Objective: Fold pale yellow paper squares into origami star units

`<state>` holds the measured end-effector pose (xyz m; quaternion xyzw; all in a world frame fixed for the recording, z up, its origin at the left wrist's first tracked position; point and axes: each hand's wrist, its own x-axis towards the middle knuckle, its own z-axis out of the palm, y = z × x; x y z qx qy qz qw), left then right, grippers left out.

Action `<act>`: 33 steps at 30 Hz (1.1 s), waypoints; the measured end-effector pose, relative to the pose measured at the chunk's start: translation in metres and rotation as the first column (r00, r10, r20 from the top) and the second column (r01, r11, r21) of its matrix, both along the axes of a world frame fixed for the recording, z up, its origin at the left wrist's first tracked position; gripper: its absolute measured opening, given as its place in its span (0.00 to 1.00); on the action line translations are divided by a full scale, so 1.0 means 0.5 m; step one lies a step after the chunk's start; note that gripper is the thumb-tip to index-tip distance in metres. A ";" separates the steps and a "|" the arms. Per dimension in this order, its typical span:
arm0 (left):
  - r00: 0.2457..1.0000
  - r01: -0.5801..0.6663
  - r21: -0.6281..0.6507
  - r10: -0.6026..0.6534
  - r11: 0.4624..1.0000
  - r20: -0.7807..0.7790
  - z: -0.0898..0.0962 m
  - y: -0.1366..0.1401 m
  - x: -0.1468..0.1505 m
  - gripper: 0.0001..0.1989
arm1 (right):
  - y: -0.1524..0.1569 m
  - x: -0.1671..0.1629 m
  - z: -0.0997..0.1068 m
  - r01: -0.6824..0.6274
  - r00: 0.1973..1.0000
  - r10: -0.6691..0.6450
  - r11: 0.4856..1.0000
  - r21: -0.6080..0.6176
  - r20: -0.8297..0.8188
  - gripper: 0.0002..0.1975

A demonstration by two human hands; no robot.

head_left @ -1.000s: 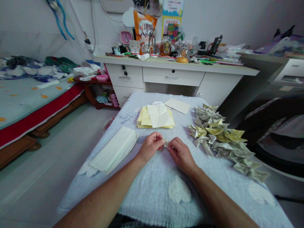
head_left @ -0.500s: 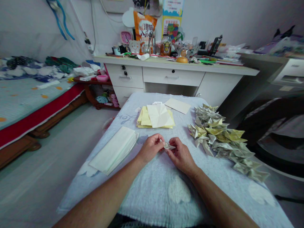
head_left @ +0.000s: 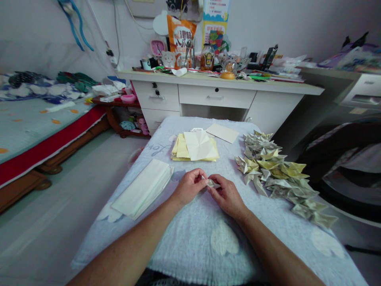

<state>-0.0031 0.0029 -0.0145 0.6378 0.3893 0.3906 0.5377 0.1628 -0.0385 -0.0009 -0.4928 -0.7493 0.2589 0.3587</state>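
Observation:
A small folded piece of paper point(head_left: 212, 183) is pinched between both hands, low over the cloth-covered table. My left hand point(head_left: 190, 186) grips its left end with thumb and forefinger. On its right side my right hand point(head_left: 224, 192) is closed, thumb below and fingers above; parts of the paper are hidden by the fingers. Just beyond the hands lies a stack of yellowish paper squares point(head_left: 180, 149) with a creased white sheet point(head_left: 200, 145) on top. Rows of folded paper pieces point(head_left: 279, 171), grey and yellow with pointed tips, spread out to the right.
A pile of long white paper strips point(head_left: 144, 188) lies left of my hands on the light blue tablecloth point(head_left: 190, 238). A flat card point(head_left: 222, 132) rests at the far side. Behind stand a cluttered white desk point(head_left: 217, 95), a bed point(head_left: 44, 127) and a washing machine point(head_left: 336, 119).
The fingers of my right hand have shifted slightly left, closer to the left fingertips. The folded paper remains held between both hands; the things around have not moved.

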 end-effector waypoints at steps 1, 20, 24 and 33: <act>1.000 -0.001 0.004 0.001 1.000 -0.005 0.000 0.000 0.000 0.07 | 0.000 0.000 0.000 0.004 1.000 -0.004 1.000 0.001 -0.001 0.10; 0.999 0.019 -0.023 -0.019 1.000 0.030 0.008 -0.001 0.000 0.10 | 0.012 0.006 -0.017 0.011 0.999 -0.012 1.000 -0.008 -0.051 0.03; 1.000 0.006 -0.016 -0.006 1.000 0.022 0.003 0.001 0.001 0.11 | 0.010 0.006 -0.012 0.012 1.000 -0.012 1.000 -0.002 -0.027 0.03; 0.999 0.001 0.012 0.000 1.000 -0.045 0.006 0.000 0.001 0.11 | 0.010 0.008 -0.014 0.040 0.999 -0.040 0.999 0.002 -0.003 0.04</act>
